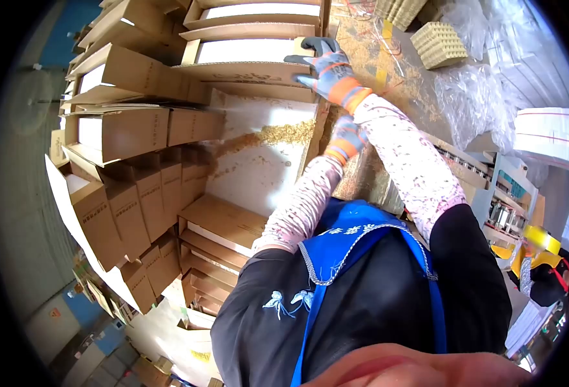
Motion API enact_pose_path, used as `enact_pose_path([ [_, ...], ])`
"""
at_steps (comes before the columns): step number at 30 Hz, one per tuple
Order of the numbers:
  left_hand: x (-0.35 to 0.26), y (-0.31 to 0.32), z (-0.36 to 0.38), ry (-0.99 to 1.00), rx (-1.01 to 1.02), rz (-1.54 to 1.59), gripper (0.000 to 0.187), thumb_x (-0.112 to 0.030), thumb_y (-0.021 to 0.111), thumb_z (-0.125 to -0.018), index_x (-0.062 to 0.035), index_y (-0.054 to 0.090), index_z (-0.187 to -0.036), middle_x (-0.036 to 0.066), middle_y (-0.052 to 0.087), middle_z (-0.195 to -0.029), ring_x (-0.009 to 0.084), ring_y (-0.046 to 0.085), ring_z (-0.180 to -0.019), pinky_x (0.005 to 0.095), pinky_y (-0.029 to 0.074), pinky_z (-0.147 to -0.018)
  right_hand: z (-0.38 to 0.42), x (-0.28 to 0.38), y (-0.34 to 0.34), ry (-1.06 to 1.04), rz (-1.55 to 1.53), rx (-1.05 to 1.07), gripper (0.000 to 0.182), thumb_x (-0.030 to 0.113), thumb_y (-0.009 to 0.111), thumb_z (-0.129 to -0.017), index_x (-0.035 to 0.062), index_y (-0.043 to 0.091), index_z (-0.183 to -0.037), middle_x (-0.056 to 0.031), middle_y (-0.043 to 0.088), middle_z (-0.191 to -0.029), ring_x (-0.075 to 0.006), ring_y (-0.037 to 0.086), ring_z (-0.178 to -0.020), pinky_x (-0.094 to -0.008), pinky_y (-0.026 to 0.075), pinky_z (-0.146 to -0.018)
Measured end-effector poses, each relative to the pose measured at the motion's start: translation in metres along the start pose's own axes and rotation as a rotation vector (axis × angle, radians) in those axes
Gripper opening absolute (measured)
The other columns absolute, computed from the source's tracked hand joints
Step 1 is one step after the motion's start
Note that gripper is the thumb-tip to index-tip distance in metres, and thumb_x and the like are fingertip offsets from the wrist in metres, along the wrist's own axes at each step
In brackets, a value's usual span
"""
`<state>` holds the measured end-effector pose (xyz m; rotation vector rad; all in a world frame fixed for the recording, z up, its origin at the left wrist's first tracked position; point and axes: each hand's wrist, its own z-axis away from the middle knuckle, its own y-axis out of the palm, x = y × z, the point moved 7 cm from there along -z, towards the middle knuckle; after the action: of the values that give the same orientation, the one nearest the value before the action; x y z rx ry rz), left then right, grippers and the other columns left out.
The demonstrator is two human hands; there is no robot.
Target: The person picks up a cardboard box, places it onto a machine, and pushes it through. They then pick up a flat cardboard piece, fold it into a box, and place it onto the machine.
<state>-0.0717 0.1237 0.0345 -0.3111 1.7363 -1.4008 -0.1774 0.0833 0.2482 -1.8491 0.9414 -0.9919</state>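
My right hand (333,71), in a grey and orange glove, reaches to the end of an open cardboard box (245,51) with a white lining. Its fingers are spread, with the tips over the box's end flap. Below it, my left hand (347,138), in a similar glove, is beside the edge of the white work surface (258,174). The left fingers are blurred and partly hidden, so what they hold, if anything, cannot be made out. A strip of yellowish shavings (284,133) lies across the surface.
Cardboard boxes (136,135) stand in rows on the left, with more boxes (223,222) nearer my body. Moulded pulp trays (438,46), clear plastic wrap (471,103) and a white stack (551,132) lie at the right. A person (549,280) is at the far right.
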Motion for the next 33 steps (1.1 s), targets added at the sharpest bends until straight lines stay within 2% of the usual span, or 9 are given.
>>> enact_pose_path([
  [4, 0.126, 0.034, -0.034, -0.205, -0.24, 0.643, 0.058, -0.054, 0.043, -0.084, -0.0112, 0.05, -0.122, 0.013, 0.058, -0.113, 0.0256, 0.056, -0.098, 0.0353, 0.039, -0.091, 0.004, 0.021, 0.002, -0.124, 0.012, -0.108, 0.025, 0.033, 0.063, -0.072, 0.03, 0.066, -0.097, -0.0017, 0.057, -0.107, -0.0263, 0.046, -0.104, -0.036, 0.042, -0.088],
  [9, 0.118, -0.004, 0.024, -0.53, -0.479, 0.81, 0.06, -0.055, 0.043, -0.083, -0.0111, 0.049, -0.123, 0.012, 0.057, -0.114, 0.0251, 0.055, -0.099, 0.0349, 0.039, -0.091, 0.057, 0.066, -0.016, -0.231, -0.001, -0.029, 0.025, 0.019, 0.045, -0.079, 0.021, 0.066, -0.092, -0.0039, 0.058, -0.104, -0.0229, 0.052, -0.097, -0.0345, 0.043, -0.083],
  [13, 0.109, 0.008, 0.061, -0.651, -0.636, 1.018, 0.061, -0.056, 0.044, -0.083, -0.0111, 0.049, -0.123, 0.011, 0.056, -0.115, 0.0248, 0.055, -0.101, 0.0346, 0.039, -0.092, 0.133, 0.034, -0.055, -0.114, -0.187, -0.147, 0.024, 0.023, 0.053, -0.074, 0.0184, 0.066, -0.094, -0.0059, 0.058, -0.099, -0.0256, 0.051, -0.096, -0.0378, 0.045, -0.077],
  [14, 0.111, 0.007, 0.065, -0.673, -0.629, 1.097, 0.061, -0.056, 0.044, -0.083, -0.011, 0.049, -0.124, 0.011, 0.056, -0.116, 0.0247, 0.055, -0.101, 0.0346, 0.039, -0.092, 0.157, 0.013, -0.067, -0.014, -0.227, -0.147, 0.043, 0.013, 0.062, -0.06, 0.0204, 0.065, -0.102, -0.0097, 0.058, -0.099, -0.0285, 0.052, -0.091, -0.0381, 0.045, -0.079],
  [21, 0.1, 0.002, 0.087, -0.769, -0.392, 1.655, 0.064, -0.058, 0.045, -0.082, -0.011, 0.048, -0.124, 0.01, 0.055, -0.118, 0.0241, 0.054, -0.103, 0.0341, 0.039, -0.092, 0.359, -0.096, -0.101, 0.071, -0.237, -0.028, 0.049, 0.005, 0.057, -0.065, 0.0207, 0.062, -0.111, -0.0079, 0.05, -0.119, -0.0281, 0.046, -0.11, -0.0397, 0.038, -0.095],
  [29, 0.03, 0.107, 0.091, -0.869, 0.103, 1.837, 0.067, -0.061, 0.046, -0.081, -0.0109, 0.047, -0.125, 0.009, 0.054, -0.12, 0.0234, 0.053, -0.105, 0.0336, 0.039, -0.092, 0.482, -0.161, -0.014, 0.389, 0.159, 0.364, 0.04, 0.031, 0.055, -0.08, 0.0317, 0.052, -0.12, -0.0036, 0.046, -0.129, -0.0236, 0.037, -0.122, -0.0429, 0.022, -0.106],
  [30, 0.062, 0.128, 0.103, -1.03, 0.077, 1.409, 0.061, -0.053, 0.05, -0.084, -0.0114, 0.044, -0.129, 0.007, 0.05, -0.124, 0.0213, 0.05, -0.109, 0.0327, 0.042, -0.089, 0.475, -0.151, -0.028, 0.318, 0.218, 0.358, 0.044, 0.041, 0.056, -0.078, 0.0279, 0.052, -0.12, -0.0031, 0.046, -0.129, -0.023, 0.037, -0.122, -0.0448, 0.016, -0.108],
  [31, 0.052, 0.104, 0.081, -0.538, 0.108, 0.992, 0.061, -0.046, 0.052, -0.086, 0.001, 0.044, -0.124, 0.014, 0.054, -0.115, 0.0244, 0.048, -0.11, 0.0328, 0.042, -0.092, 0.468, -0.151, -0.034, 0.33, 0.215, 0.358, 0.044, 0.041, 0.056, -0.078, 0.0279, 0.052, -0.12, -0.0031, 0.046, -0.129, -0.023, 0.037, -0.122, -0.0448, 0.016, -0.108],
  [33, 0.049, 0.113, 0.081, -0.835, 0.094, 1.813, 0.038, -0.003, 0.043, -0.092, -0.0029, 0.039, -0.13, 0.018, 0.049, -0.116, 0.0259, 0.051, -0.105, 0.0356, 0.046, -0.091, 0.457, -0.151, -0.029, 0.361, 0.036, 0.541, 0.056, 0.05, 0.06, -0.073, 0.0217, 0.051, -0.121, -0.0039, 0.047, -0.128, -0.0233, 0.037, -0.122, -0.0454, 0.017, -0.107],
])
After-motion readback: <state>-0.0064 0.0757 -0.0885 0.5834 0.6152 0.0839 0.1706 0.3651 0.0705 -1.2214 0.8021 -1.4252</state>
